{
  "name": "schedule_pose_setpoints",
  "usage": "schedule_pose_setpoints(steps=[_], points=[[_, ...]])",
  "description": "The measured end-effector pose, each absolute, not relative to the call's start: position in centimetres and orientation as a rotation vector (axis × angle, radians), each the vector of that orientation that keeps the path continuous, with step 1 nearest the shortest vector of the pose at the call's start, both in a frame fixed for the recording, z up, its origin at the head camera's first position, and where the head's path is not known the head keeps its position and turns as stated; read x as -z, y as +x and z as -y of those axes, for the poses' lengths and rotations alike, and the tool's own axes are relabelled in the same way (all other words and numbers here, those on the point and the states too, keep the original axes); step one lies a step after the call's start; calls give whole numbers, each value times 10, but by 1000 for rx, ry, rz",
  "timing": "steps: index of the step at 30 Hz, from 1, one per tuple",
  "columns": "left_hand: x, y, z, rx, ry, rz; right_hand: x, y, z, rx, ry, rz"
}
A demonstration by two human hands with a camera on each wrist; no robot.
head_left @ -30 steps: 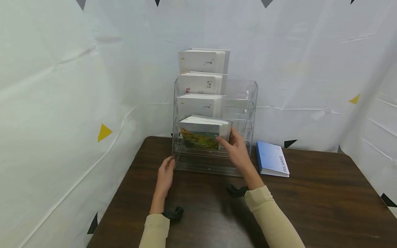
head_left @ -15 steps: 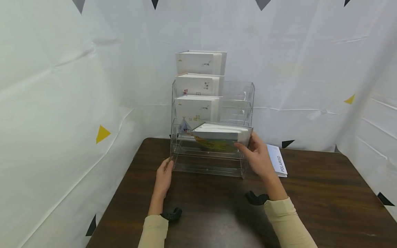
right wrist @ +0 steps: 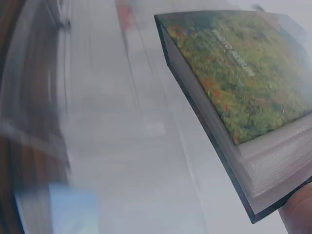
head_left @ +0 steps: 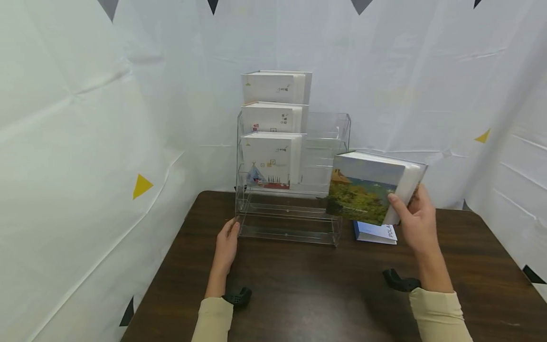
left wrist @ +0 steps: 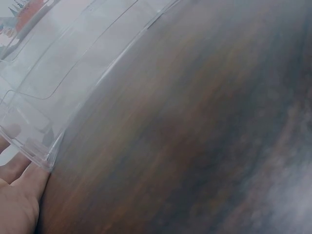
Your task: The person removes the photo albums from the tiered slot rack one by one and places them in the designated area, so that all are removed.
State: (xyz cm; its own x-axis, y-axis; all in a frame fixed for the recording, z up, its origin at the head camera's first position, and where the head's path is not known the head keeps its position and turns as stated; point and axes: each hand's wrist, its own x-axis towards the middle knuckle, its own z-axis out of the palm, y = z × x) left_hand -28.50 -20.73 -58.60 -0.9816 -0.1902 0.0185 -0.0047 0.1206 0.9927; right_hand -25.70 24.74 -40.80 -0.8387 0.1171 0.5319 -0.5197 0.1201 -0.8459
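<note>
My right hand (head_left: pixel 420 223) grips a thick photo album (head_left: pixel 363 190) by its right edge, thumb on the front. The album has a painted landscape cover and is held tilted in the air, right of a clear acrylic rack (head_left: pixel 288 234). In the right wrist view, the album (right wrist: pixel 243 73) shows its cover lettering and page edges, with a fingertip at its lower corner. My left hand (head_left: pixel 225 242) touches the rack's lower left side. Through the clear plastic in the left wrist view, fingers of the left hand (left wrist: pixel 19 204) lie against the rack's corner (left wrist: pixel 44 156).
White albums stand on the rack's upper tiers: a top one (head_left: pixel 269 88), a second (head_left: pixel 267 118) and a third (head_left: pixel 269 159) with a tent drawing. A blue and white Polaroid album (head_left: pixel 373 232) lies on the dark wooden table (head_left: pixel 299 294), right of the rack. White sheeting surrounds the table.
My right hand has drawn the landscape album off the rack's lower tier and carried it to the right, uncovering the white album behind. The left hand has stayed at the rack's side.
</note>
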Motion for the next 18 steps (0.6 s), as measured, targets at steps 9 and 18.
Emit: schedule_pose_setpoints(steps=[9,18], points=[[588,-285,206,1960,210,2245,420,-263,-337,-1841,-49,1936],[587,-288,205,1979,179,2232,438,-284,-419,-1720,-519,2426]])
